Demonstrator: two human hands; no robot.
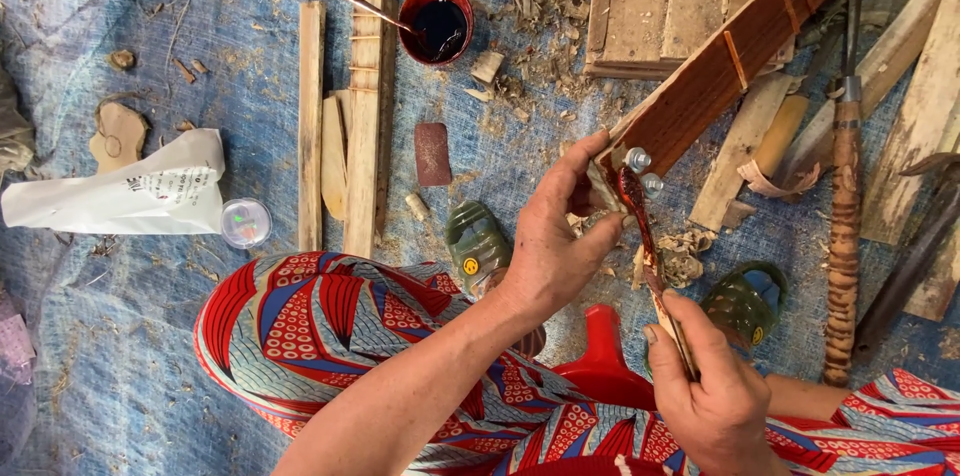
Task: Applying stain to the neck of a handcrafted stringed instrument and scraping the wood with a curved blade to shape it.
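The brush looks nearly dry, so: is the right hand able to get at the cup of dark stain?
Probably yes. The right hand holds only the brush, and nothing blocks the open stain cup beyond the left hand, though it is a long reach.

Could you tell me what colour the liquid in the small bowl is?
Very dark red, almost black, in the bowl; the head view shows it.

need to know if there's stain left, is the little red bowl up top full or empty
Not empty: the red bowl stands upright and holds dark glossy liquid over most of its inside, with a thin metal stick resting in it.
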